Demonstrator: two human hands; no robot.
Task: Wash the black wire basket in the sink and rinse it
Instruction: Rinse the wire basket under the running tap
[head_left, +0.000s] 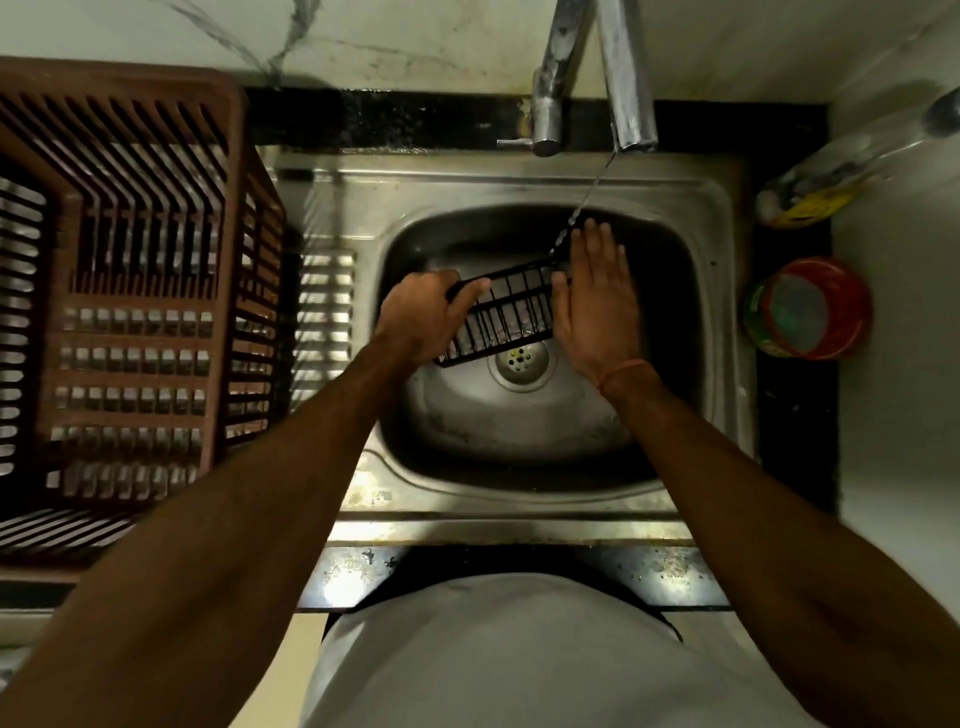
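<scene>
Left hand (423, 317) grips the black wire basket (501, 314) tilted over the sink (719, 332) drain, right hand (597, 306) flat and wide against its other end, tap (626, 78) water hitting it.

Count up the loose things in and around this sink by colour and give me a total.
Black: 1, the wire basket held over the sink
Brown: 1, the slatted crate
Red: 1, the round tub
Clear with yellow label: 1, the bottle
Total: 4
</scene>
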